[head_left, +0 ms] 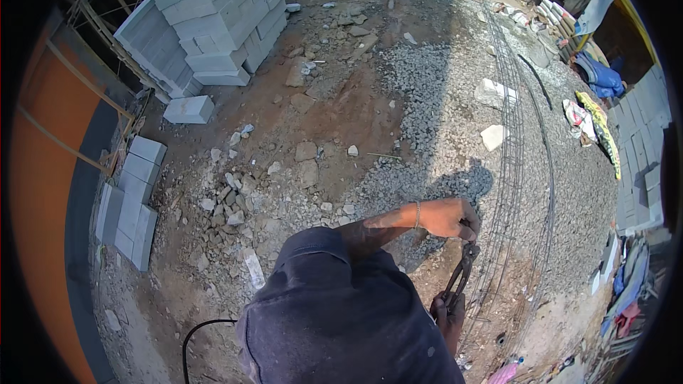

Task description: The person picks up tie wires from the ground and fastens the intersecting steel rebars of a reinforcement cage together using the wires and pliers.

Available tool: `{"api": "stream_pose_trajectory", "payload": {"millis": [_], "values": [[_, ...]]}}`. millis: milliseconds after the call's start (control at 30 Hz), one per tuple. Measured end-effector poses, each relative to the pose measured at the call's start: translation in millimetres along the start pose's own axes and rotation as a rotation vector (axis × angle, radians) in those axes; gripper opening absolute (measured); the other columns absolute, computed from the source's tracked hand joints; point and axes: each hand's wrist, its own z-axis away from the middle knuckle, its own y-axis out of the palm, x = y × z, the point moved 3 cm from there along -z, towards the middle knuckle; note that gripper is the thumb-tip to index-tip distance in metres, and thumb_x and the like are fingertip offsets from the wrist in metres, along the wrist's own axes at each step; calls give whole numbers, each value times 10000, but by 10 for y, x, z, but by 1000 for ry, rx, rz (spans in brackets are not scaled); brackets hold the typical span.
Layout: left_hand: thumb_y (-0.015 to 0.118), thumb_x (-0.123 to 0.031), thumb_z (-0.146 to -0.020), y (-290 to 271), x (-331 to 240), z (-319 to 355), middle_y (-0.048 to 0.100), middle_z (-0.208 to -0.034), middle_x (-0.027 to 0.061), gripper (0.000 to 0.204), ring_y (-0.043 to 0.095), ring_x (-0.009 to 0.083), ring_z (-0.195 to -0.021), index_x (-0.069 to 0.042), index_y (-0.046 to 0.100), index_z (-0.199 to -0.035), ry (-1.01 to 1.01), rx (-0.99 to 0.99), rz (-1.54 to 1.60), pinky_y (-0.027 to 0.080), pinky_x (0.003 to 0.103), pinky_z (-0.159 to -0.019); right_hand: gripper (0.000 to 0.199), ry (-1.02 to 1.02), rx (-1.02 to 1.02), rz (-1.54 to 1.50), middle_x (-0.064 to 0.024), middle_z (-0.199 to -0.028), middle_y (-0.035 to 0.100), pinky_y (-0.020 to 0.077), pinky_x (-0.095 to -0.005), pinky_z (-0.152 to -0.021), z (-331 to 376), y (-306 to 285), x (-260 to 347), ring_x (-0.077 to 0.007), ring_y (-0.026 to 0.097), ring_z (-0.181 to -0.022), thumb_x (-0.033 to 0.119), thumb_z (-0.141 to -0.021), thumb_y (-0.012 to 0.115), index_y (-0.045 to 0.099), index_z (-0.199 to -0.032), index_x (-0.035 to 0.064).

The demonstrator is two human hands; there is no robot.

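At four o'clock, the right hand [449, 314] wraps the pincers [467, 263] by the handles; the left hand [447, 218] bunches its fingers at their head, hold unclear. Keep those fingertips clear when squeezing.

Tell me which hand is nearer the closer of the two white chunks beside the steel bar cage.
Left. The left hand is short of that white chunk and slightly left of it; the right hand, gripping the pincers, is farther back.
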Motion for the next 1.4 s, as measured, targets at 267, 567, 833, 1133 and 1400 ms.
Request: {"api": "stream_pose_trajectory", "payload": {"millis": [267, 567, 833, 1133, 1400], "values": [[594, -122, -775, -28, -36, 84, 604, -683, 85, 162, 545, 133, -619, 31, 617, -823, -22, -48, 58, 426, 290, -568, 237, -105, -55, -62, -77, -720, 488, 349, -240, -472, -47, 148, 65, -115, 431, -517, 140, -854, 466, 364, -1038, 30], [576, -114, -793, -4, -14, 355, 611, -723, 103, 147, 567, 187, -677, 24, 606, -831, -55, -114, -15, 440, 310, -636, 311, -50, -79, 377, -109, -521, 527, 411, -345, -492, -230, 95, -465, -213, 517, -478, 296, -740, 658, 562, -690, 4], [580, -134, -811, 88, 90, 131, 610, -726, 95, 158, 560, 163, -678, 20, 602, -837, -139, 92, -94, 437, 300, -630, 299, 12, -130, 483, -53, -499, 502, 379, -315, -465, -77, 69, -200, -137, 461, -457, 244, -677, 711, 524, -603, 22], [574, -158, -833, 10, 58, 59, 562, -665, 41, 169, 497, 102, -627, 9, 594, -828, -101, -44, 39, 417, 266, -585, 387, 144, -74, 263, -48, -458, 482, 357, -310, -434, -360, 194, -503, -109, 437, -429, 337, -706, 691, 526, -570, 14], [644, -68, -716, -10, -393, 190, 521, -870, 129, 193, 504, 302, -860, -39, 547, -880, 188, -781, -578, 400, 388, -738, 349, 126, -53, -5, -34, -480, 483, 366, -305, -421, -559, 227, -264, -128, 466, -418, 311, -743, 665, 515, -596, 32]]}}
